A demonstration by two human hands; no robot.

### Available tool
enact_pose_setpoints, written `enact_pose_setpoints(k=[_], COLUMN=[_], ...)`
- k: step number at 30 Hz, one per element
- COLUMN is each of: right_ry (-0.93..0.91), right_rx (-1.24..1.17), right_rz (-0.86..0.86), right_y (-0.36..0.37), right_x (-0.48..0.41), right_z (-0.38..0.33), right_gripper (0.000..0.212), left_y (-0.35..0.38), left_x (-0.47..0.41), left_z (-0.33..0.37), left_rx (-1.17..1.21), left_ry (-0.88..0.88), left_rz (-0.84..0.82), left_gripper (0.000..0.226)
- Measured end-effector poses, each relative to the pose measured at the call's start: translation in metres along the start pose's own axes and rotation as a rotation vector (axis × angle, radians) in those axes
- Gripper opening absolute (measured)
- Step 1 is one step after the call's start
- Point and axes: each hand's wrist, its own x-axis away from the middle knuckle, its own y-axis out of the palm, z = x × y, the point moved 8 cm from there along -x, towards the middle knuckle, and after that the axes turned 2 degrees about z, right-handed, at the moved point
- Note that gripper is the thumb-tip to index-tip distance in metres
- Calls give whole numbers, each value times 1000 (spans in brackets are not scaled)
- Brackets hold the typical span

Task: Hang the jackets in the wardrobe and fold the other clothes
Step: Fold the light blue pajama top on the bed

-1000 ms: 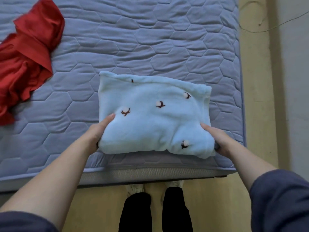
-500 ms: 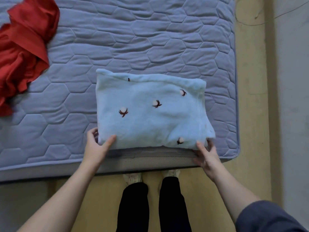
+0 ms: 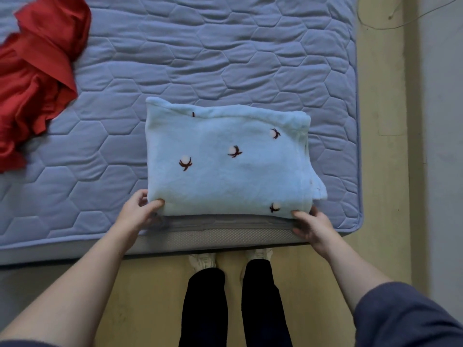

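Note:
A light blue fleece garment (image 3: 225, 159) with small cotton-flower prints lies folded into a thick rectangle at the near edge of the mattress (image 3: 200, 58). My left hand (image 3: 137, 214) grips its near left corner, thumb on top and fingers underneath. At the near right corner, my right hand (image 3: 310, 226) holds the folded edge the same way. A crumpled red garment (image 3: 35, 71) lies unfolded on the mattress at the far left, well away from both hands.
The quilted blue-grey mattress ends just right of the folded garment, with yellow floor (image 3: 380, 171) beyond it. A thin cable (image 3: 375, 26) lies on the floor at the top right. My legs and shoes (image 3: 230, 261) stand against the bed's near edge.
Both hands slid from the garment's sides down to its near corners and took hold of the edge. The view shifted slightly; the folded garment stays in place.

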Motion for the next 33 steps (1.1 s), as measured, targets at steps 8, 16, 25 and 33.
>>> enact_pose_setpoints(k=[8,16,25,33], right_ry=[-120,-20,-212,-398], right_rx=[222,306,354,560], right_rz=[-206,-312,-423,-645], right_y=[17,43,29,45], right_x=[-38,-56,107,289], right_z=[-90,-95,-167,-231], right_gripper=[48,66,55,46], left_y=[32,23,-42,-122], left_x=[-45,-60,126,354], left_z=[50,46,103,96], left_rx=[93,149,348,625], left_ry=[-6,-61,17,172], left_rz=[-288,-104,-110,199], left_gripper=[49,19,31,22])
